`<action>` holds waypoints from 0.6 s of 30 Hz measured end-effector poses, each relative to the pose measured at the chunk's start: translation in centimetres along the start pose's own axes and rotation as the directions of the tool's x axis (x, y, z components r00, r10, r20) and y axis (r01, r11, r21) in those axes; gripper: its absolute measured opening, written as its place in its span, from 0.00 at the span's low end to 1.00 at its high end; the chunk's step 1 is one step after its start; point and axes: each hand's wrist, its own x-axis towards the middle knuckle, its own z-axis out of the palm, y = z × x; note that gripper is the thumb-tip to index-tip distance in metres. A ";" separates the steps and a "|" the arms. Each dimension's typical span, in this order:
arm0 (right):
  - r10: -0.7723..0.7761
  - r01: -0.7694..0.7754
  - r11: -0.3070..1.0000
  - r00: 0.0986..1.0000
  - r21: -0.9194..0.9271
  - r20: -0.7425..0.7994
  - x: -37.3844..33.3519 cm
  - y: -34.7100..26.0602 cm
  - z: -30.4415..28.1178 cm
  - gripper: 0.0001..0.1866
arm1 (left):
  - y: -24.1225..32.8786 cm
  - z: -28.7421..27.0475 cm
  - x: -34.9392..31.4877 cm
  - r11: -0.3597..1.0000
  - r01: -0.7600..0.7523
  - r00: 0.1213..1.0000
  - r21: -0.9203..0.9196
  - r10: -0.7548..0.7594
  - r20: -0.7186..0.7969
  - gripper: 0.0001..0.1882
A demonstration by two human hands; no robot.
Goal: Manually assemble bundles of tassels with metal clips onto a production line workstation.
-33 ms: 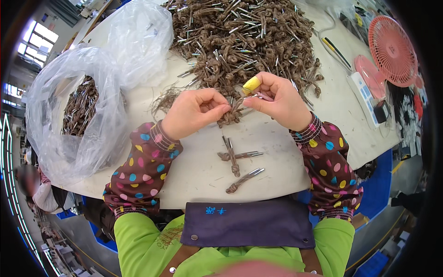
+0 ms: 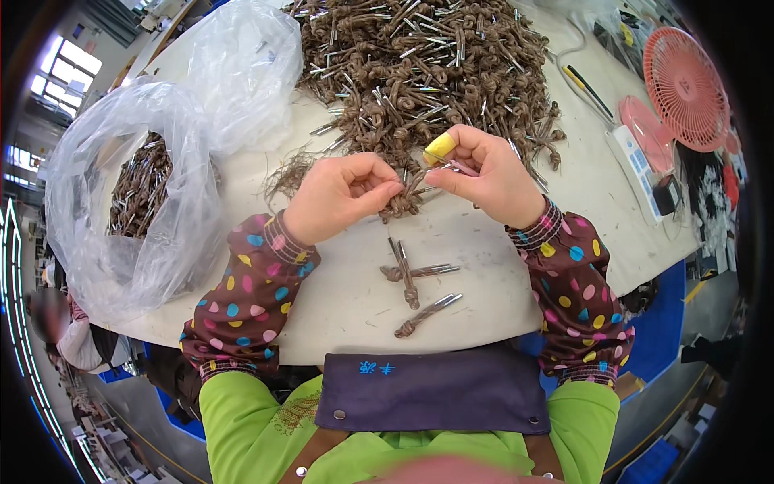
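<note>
My left hand [image 2: 343, 198] and my right hand [image 2: 492, 181] face each other just in front of a big pile of knotted brown cords [image 2: 435, 73] with silvery metal tips. Thumb and index finger of the left are pinched together; what they hold is too small to tell. A yellow cover [image 2: 440, 148] wraps the right index finger. Between that finger and the thumb sits the silvery tip of a cord [image 2: 442, 167]. Nearer to me lie two crossed cords [image 2: 409, 290] and a single cord [image 2: 415, 321], each knotted at one end.
An open clear plastic bag [image 2: 76, 234] with more brown cords stands at the left. Another clear bag [image 2: 246, 89] lies behind it. At the right are a pink fan [image 2: 685, 89], a white power strip [image 2: 633, 169] and a yellow-and-black cutter [image 2: 584, 89]. Loose brown fibres [image 2: 289, 176] lie left of the pile.
</note>
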 end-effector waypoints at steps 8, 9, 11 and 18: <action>-0.029 0.028 0.998 0.999 0.061 0.017 0.2 0.3 0.5 0.16 | -2.0 1.3 0.3 0.933 -0.268 0.958 -0.241 0.285 0.041 0.03; -0.026 0.025 0.999 0.999 0.043 0.024 0.1 0.3 0.6 0.16 | -2.0 1.4 0.4 0.933 -0.268 0.957 -0.241 0.286 0.044 0.03; -0.080 0.083 0.995 0.996 0.061 -0.041 0.2 1.0 1.1 0.17 | -2.1 1.5 0.5 0.910 -0.254 0.954 -0.328 0.291 0.069 0.02; -0.159 0.072 0.965 0.927 -0.254 -0.339 -0.7 -1.0 0.7 0.16 | -2.4 1.3 0.5 0.910 -0.397 0.916 -0.117 0.385 -0.112 0.03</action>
